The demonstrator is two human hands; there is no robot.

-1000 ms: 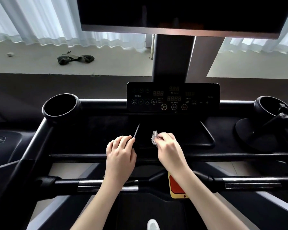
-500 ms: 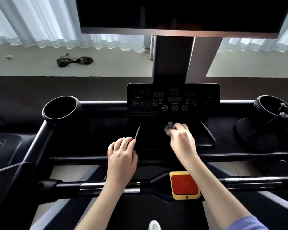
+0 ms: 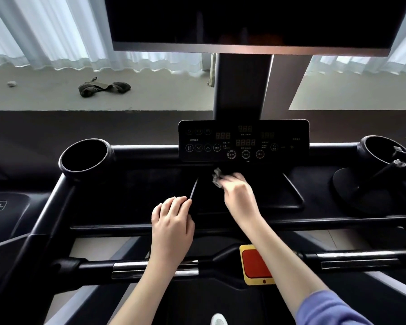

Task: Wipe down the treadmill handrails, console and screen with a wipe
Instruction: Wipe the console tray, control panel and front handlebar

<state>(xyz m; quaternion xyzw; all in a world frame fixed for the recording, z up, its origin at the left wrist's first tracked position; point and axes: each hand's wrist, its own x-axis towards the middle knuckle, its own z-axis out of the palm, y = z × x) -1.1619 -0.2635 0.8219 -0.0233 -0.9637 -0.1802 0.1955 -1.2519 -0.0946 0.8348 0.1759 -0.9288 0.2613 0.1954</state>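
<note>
Right hand [image 3: 238, 195] pinches the wipe [image 3: 217, 178] — bunched at its fingertips, below the console [image 3: 243, 140].

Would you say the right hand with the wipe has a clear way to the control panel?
Probably yes: the right hand pinches the wipe just below the control panel, and nothing lies between them.
</note>
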